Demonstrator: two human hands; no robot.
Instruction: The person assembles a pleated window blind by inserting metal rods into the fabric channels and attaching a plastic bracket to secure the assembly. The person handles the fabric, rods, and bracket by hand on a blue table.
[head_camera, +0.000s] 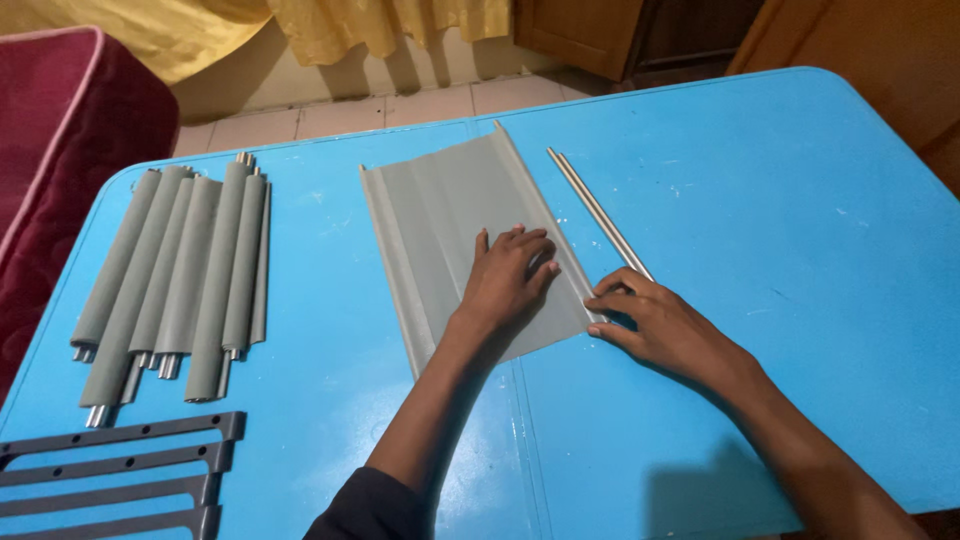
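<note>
The grey fabric sheet (455, 230) lies flat at the centre of the frame on the blue table (780, 200), its long edges running from upper right to lower left. Each long edge is folded into a narrow sleeve.

The left hand (505, 280) rests palm down on the lower right part of the sheet. Its fingers are extended, slightly spread, and point toward the upper right. It presses the fabric and pinches nothing. The left forearm rises from the bottom centre of the frame, with a dark sleeve at the elbow.

The right hand (665, 330) lies just right of the sheet's lower right corner. Its fingers curl toward the left, with the fingertips at the sheet's right edge sleeve and the near end of the metal rod (598, 212). Whether the fingers pinch the rod cannot be told.

The rod lies beside the sheet's right edge, parallel to it.

At the left of the frame lie rolled grey sheets (180, 275). Grey bars (120, 475) lie at the lower left.
</note>
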